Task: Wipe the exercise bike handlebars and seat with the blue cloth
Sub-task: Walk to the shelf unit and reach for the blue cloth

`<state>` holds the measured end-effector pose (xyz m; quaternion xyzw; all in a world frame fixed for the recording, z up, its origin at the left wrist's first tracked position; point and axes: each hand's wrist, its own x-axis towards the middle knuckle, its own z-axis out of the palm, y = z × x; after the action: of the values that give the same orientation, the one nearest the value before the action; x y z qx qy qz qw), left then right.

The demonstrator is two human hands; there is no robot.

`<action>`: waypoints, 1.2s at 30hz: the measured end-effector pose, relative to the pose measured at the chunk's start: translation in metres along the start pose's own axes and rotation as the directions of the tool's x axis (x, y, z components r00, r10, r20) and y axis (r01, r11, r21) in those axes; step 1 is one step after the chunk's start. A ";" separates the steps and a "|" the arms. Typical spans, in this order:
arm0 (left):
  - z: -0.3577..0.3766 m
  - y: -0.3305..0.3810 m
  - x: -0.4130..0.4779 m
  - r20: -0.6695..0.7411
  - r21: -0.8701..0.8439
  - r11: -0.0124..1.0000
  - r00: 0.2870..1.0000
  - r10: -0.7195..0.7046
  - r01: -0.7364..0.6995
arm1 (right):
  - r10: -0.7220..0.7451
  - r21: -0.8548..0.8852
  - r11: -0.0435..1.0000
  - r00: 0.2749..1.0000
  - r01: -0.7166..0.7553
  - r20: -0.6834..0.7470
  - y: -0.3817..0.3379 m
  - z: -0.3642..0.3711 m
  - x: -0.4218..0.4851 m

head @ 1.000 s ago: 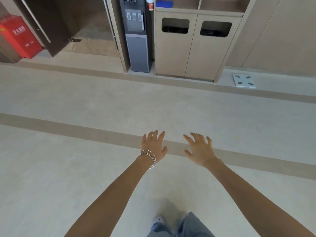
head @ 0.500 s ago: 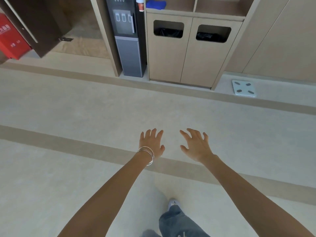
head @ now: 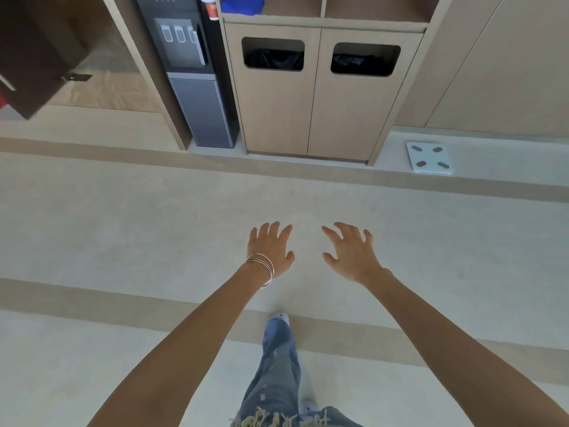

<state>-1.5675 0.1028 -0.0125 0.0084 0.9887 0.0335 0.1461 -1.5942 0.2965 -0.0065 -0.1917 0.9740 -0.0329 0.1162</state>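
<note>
A person reaches both bare arms out over a pale floor, facing a built-in wooden cabinet (head: 311, 97) with two bin openings. The left hand (head: 271, 249), thin bangles (head: 261, 269) on its wrist, is spread wide and holds nothing; the right hand (head: 352, 252) is likewise spread, fingers slightly curled, and empty. Both hover in the air well short of the cabinet, close beside one another but apart. One jeans-clad leg (head: 277, 365) steps forward below them.

The blue cloth (head: 241, 4) lies bunched in the open shelf on top of the cabinet, above its left bin opening and at the very top edge of the view, partly cut off. A dark water dispenser (head: 191, 66) stands just left of the cabinet; a white bathroom scale (head: 429, 157) rests on the floor to the cabinet's right. No exercise bike appears anywhere in view.

By the look of it, the task stands at its first step: fetching the cloth, with no wiping begun. The risks from here seem modest. A hurried reach could push the cloth deeper into the shelf or clip the small cup-like object (head: 212, 7) at the dispenser's edge just left of the cloth. The bike lies out of sight, so carrying the cloth means turning away from the cabinet, and a loose grip could drop it on the floor.
</note>
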 end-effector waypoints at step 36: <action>-0.208 0.011 0.539 -0.102 0.003 1.000 0.995 -0.001 0.001 | -0.047 -0.036 0.998 0.998 0.045 -0.036 0.232 -0.178 0.507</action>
<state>-2.1433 0.1148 0.0316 0.0066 0.9949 0.0323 0.0956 -2.1776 0.3212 0.0325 -0.2154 0.9717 -0.0220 0.0943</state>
